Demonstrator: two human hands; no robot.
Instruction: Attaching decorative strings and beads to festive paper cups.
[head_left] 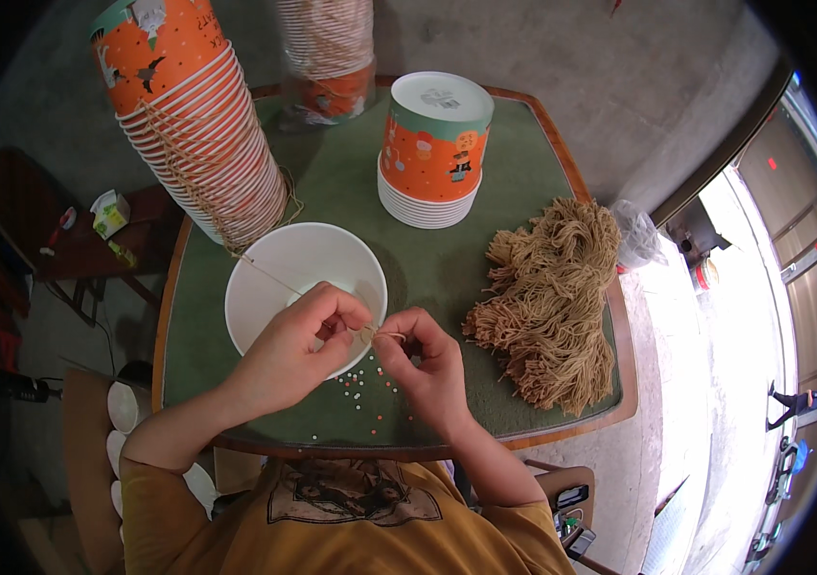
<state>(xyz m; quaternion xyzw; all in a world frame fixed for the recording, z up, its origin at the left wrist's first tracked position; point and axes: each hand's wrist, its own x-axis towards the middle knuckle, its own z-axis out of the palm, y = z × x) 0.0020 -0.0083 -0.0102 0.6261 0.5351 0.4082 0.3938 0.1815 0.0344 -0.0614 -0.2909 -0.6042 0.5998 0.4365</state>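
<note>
Two hands: left hand point(298, 345) and right hand point(427, 362) each pinch the tan string point(279, 280) between fingertips, just above the white bowl's point(264, 259) near rim.
String: runs up-left over the bowl to the tied cup stack point(202, 144).
Nearby: string bundle point(550, 307) right; small beads point(370, 393) below hands.

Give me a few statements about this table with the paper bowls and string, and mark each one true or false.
1. Both hands, left hand and right hand, pinch a thin tan string. True.
2. The open white paper bowl in front of the hands is full of string. False: it looks empty.
3. A heap of tan string bundles lies on the right of the green-topped table. True.
4. The short stack of orange printed paper bowls stands mouth up. False: the bowls are upside down.
</note>
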